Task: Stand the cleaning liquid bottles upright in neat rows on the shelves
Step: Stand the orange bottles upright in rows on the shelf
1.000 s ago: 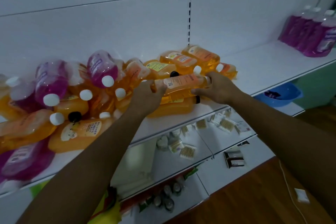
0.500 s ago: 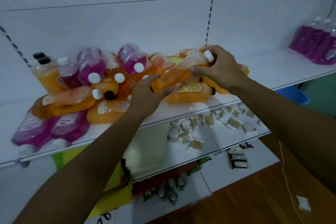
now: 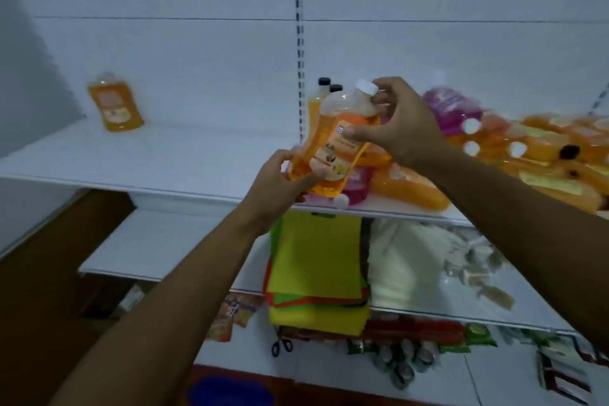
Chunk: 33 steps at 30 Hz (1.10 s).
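Note:
An orange bottle with a white cap (image 3: pixel 333 145) hangs nearly upright in the air in front of the white shelf (image 3: pixel 184 158). My left hand (image 3: pixel 280 184) grips its base. My right hand (image 3: pixel 402 122) holds its neck and shoulder near the cap. A heap of orange and purple bottles (image 3: pixel 527 155) lies on its side on the right part of the shelf. One orange bottle (image 3: pixel 113 104) stands upright alone at the far left. Two black-capped orange bottles (image 3: pixel 321 99) stand behind the held one.
A slotted upright rail (image 3: pixel 299 43) divides the white back wall. Lower shelves hold a yellow-green fabric stack (image 3: pixel 316 277), a white bundle (image 3: pixel 405 264), small packets and cans. Black scissors (image 3: pixel 281 346) lie on the bottom shelf. Brown floor shows at the left.
Both hands lifted the orange bottle off the heap and tipped it from lying to nearly upright. The view swung left, so the heap now sits at the right and the bare shelf shows.

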Motion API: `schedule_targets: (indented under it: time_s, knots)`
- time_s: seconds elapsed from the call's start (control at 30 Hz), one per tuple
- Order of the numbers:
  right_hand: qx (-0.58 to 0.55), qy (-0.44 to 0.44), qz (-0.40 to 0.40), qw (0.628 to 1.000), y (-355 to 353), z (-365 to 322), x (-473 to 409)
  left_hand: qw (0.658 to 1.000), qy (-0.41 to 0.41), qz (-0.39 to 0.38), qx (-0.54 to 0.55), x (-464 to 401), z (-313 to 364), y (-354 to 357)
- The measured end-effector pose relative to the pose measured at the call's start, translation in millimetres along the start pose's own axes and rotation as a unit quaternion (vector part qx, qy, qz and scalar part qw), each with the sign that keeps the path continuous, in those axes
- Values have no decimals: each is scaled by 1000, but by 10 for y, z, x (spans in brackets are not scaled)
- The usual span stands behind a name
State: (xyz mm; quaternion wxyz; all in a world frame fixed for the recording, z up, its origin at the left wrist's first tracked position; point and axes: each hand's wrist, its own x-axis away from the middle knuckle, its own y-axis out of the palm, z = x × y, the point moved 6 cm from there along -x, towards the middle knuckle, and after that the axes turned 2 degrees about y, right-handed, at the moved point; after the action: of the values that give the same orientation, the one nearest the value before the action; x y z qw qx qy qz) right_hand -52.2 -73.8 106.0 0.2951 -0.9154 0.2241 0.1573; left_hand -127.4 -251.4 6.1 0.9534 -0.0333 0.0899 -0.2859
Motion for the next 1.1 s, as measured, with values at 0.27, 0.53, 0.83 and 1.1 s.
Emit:
schedule_targets:
  time_s: [0.27, 0.53, 0.83, 1.1]
  knots:
    - [-32, -69, -125, 989, 1600, -475, -540, 984, -15, 172, -32, 246, -291, -1447]
    - [-22, -145, -181, 973, 2828, -673, -1299, 959, -34, 271, -73, -35, -471, -2474]
    - [-52, -164, -227, 959, 3820, -860, -1933, 902, -55, 355, -240, -448, -673, -3417]
    - [-31, -165, -208, 964, 4613, -944, -2381, 892, -75, 346, -280, -938, -964, -4216]
